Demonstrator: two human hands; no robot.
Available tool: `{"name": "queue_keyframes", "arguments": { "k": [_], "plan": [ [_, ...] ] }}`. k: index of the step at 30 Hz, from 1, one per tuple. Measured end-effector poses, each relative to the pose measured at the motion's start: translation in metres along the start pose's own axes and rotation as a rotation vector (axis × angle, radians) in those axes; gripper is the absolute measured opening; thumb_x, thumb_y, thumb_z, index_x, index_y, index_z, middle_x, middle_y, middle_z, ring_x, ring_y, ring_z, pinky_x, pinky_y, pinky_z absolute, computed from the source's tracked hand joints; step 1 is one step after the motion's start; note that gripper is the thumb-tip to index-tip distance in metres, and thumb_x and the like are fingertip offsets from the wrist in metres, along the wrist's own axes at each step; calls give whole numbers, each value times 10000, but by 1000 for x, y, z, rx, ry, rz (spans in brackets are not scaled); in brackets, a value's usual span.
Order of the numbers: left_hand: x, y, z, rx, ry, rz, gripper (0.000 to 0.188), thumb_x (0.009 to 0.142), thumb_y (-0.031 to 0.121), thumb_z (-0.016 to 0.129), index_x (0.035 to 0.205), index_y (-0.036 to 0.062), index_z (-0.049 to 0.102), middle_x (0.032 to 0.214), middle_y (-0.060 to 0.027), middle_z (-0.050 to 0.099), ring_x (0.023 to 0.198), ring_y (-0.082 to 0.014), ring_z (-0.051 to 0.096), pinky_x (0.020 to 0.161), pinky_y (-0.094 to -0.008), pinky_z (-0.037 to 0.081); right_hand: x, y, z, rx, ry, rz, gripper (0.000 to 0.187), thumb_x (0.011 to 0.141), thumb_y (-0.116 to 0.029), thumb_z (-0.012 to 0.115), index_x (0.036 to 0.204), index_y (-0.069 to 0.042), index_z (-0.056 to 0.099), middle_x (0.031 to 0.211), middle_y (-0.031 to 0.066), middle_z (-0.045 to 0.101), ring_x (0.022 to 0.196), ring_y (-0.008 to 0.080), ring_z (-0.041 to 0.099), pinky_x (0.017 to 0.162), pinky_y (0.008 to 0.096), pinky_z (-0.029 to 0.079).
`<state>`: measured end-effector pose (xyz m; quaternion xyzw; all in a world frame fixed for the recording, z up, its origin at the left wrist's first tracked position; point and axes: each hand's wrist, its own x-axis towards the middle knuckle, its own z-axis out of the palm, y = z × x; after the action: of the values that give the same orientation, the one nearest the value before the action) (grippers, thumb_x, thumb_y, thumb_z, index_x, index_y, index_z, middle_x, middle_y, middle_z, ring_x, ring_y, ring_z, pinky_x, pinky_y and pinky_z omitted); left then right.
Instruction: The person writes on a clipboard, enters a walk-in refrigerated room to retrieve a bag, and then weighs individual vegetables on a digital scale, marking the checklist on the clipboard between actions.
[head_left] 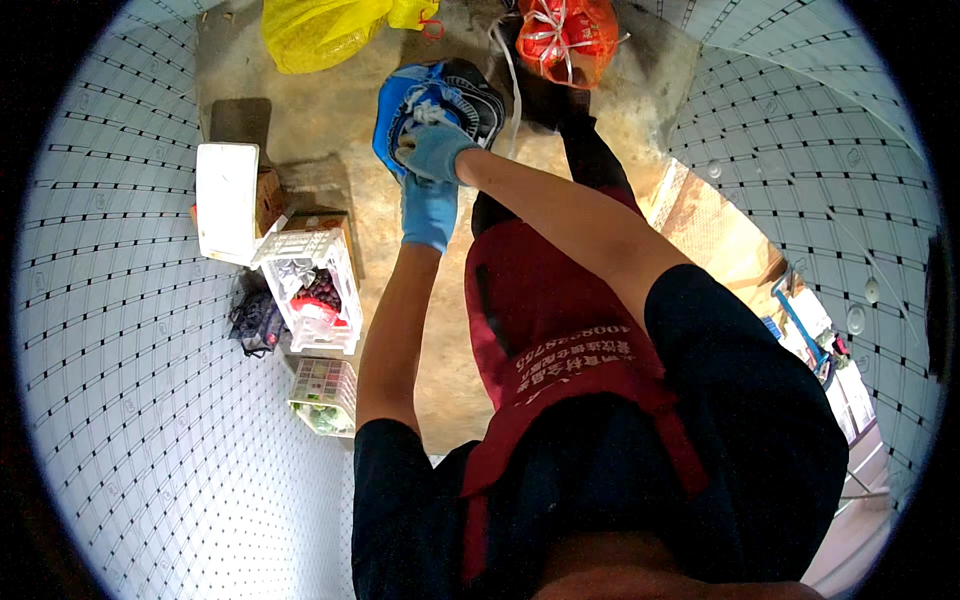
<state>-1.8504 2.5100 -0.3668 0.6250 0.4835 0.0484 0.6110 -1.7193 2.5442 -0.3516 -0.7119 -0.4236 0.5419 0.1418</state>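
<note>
A rounded blue-and-black bag (395, 110) with white cord-like or gathered material (428, 112) at its middle is in front of me, near the top of the head view. My right hand (440, 152), in a light-blue glove, is closed over the near side of that white material. Just under it, my left hand (430, 212), gloved the same way, is closed at the bag's near edge; its fingers are partly hidden by the right hand. My right forearm crosses over toward the left to reach the bag. What the bag contains is hidden.
A yellow sack (320, 35) lies far left, and a red net bag (568, 40) with white ties far right. Along the left stand a white foam box (228, 200), a white crate (350, 290) with dark fruit, and a basket (325, 382) with greens. Patterned sheeting covers the walls.
</note>
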Motion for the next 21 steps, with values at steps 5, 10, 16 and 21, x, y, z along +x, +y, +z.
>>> {"name": "queue_keyframes", "arguments": {
  "k": [5,10,16,21],
  "plan": [
    [28,-45,-3,-3,6,28,481,965,305,490,1379,93,366,1407,-106,435,1269,-281,421,1074,-437,326,15,-18,37,-193,319,-29,340,848,-372,537,1094,-207,704,1173,170,613,1124,363,531,998,438,394],
    [38,-51,-27,-139,-49,-55,461,956,304,508,1355,98,403,1411,-105,421,1266,-268,420,1078,-420,319,3,-48,-21,-398,16,-212,369,861,-331,551,1142,-112,649,1156,160,620,1085,361,557,939,440,438],
    [45,80,-25,-153,-56,111,425,946,256,549,1323,92,443,1373,-105,446,1214,-252,459,1046,-418,354,-98,52,-81,100,387,-19,359,870,-355,544,1124,-113,623,1023,172,651,1008,353,594,876,461,469],
    [13,159,7,-110,-328,189,555,903,319,553,1378,85,390,1400,-111,426,1269,-263,409,1059,-419,351,-283,187,-67,1,293,449,428,865,-407,492,1130,-92,610,1017,202,649,957,369,621,827,467,494]
  ]
}}
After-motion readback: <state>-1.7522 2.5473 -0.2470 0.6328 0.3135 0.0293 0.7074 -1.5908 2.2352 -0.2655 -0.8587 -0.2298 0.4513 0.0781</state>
